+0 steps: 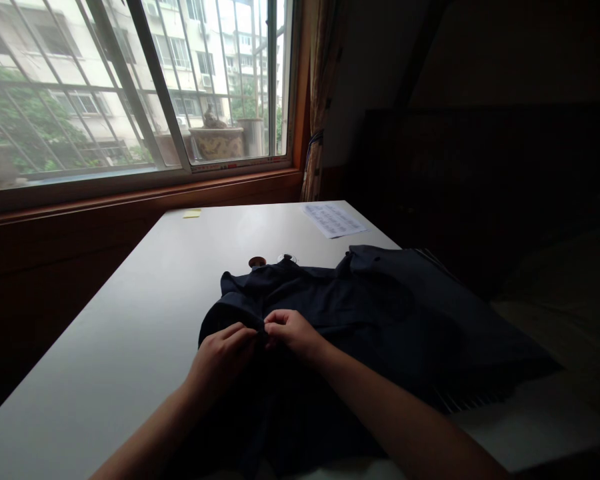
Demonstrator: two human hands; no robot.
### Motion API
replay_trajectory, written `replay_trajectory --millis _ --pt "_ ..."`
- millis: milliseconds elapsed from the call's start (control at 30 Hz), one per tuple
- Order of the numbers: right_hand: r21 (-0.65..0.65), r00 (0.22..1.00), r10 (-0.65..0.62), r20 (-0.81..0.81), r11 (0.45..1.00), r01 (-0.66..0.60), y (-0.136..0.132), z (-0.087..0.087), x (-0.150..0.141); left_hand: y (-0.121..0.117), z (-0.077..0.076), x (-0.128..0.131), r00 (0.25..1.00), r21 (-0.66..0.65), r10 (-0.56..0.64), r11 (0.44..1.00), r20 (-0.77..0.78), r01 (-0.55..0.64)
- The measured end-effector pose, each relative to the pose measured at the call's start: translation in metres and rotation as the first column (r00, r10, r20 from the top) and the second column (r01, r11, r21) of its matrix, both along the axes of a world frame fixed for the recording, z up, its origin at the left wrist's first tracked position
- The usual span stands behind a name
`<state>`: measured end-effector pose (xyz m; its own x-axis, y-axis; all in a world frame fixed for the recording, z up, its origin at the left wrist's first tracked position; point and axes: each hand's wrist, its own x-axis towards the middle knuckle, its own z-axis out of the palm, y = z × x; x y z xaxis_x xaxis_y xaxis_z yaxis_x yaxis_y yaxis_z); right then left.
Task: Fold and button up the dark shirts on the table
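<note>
A dark navy garment (pixel 380 293) lies spread in folds over the white table; its exact kind is hard to make out in the dim light. Near its left part, my left hand (pixel 226 348) is closed, pinching a bit of the cloth between thumb and fingers. Close beside it, my right hand (pixel 291 330) pinches the same spot with bent fingertips. The fingertips of both hands almost meet, and whatever small detail sits between them is hidden.
Beyond the garment sit a round brown object (pixel 257 262) and a round whitish one (pixel 291 258). A printed sheet (pixel 335 221) and yellow sticky notes (pixel 192 213) lie toward the far edge of the white table (pixel 110 347). A barred window (pixel 130 87) and a tied curtain (pixel 321 100) stand behind.
</note>
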<state>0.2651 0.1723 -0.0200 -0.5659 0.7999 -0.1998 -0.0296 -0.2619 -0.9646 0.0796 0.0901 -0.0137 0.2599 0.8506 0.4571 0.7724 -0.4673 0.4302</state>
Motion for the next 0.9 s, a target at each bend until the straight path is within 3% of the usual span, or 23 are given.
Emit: replay_trajectory --millis 133,300,533,633,800,900 --pt "-0.042 0.996 -0.002 -0.088 0.999 -0.001 0.001 -0.001 0.002 0.0 0.002 -0.001 0.996 0.019 -0.007 1.0 0.089 0.006" --pt "0.044 0.991 -0.037 -0.132 0.998 0.043 0.003 -0.003 0.005 0.001 0.011 -0.003 0.976 -0.026 0.023 1.0 0.217 -0.018" --pt "0.099 0.933 -0.286 -0.217 0.945 0.313 0.012 0.004 0.012 -0.005 0.032 -0.014 0.909 -0.279 0.161 0.959 0.385 -0.052" --pt "0.09 0.907 -0.369 -0.203 0.915 0.393 0.016 0.007 0.014 -0.005 0.039 -0.024 0.882 -0.315 0.203 0.947 0.426 -0.066" --pt "0.055 0.925 -0.31 -0.22 0.943 0.329 0.016 0.003 0.011 0.0 0.041 -0.038 0.919 -0.328 0.236 0.936 0.316 -0.127" --pt "0.053 0.925 -0.274 -0.264 0.953 0.297 0.014 -0.001 0.009 0.003 0.035 -0.04 0.944 -0.217 0.271 0.949 0.189 -0.229"
